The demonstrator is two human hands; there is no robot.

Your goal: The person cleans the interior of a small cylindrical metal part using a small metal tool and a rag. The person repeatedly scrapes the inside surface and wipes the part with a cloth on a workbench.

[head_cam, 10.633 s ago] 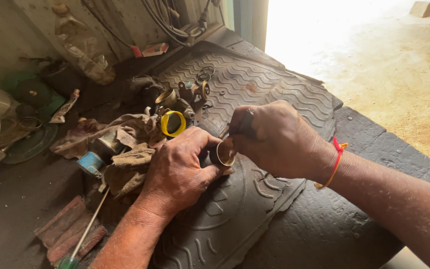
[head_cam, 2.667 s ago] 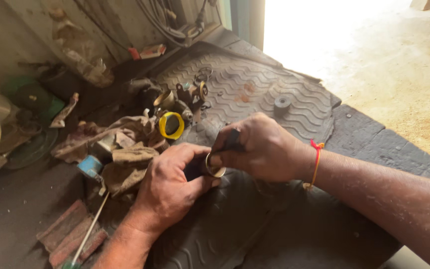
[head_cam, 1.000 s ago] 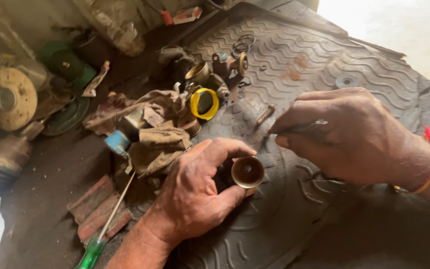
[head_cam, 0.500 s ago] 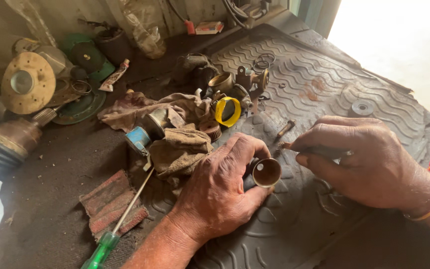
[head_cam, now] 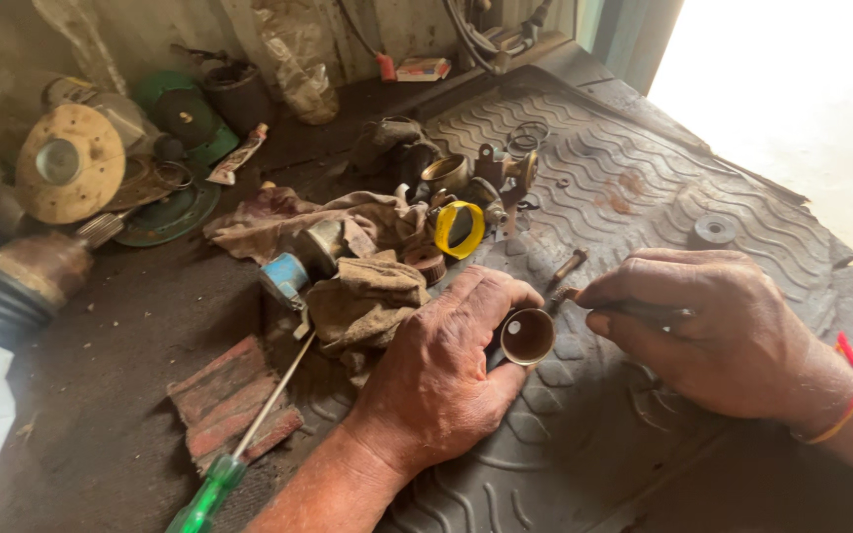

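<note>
While left hand (head_cam: 441, 370) clasps brass cup (head_cam: 527, 336), a flat white-red packet (head_cam: 423, 68) lies beyond.

Daylight enters from the doorway (head_cam: 792, 89) at upper right, where the ground outside is overexposed to near white. Brightness falls off leftward across the ribbed rubber mat (head_cam: 624, 168), leaving the clutter by the back wall (head_cam: 150, 30) dim and brown-toned. The hands cast soft, short shadows on the mat beneath them. Focus is sharp at the centre; the wide lens stretches the frame's corners slightly.
</note>
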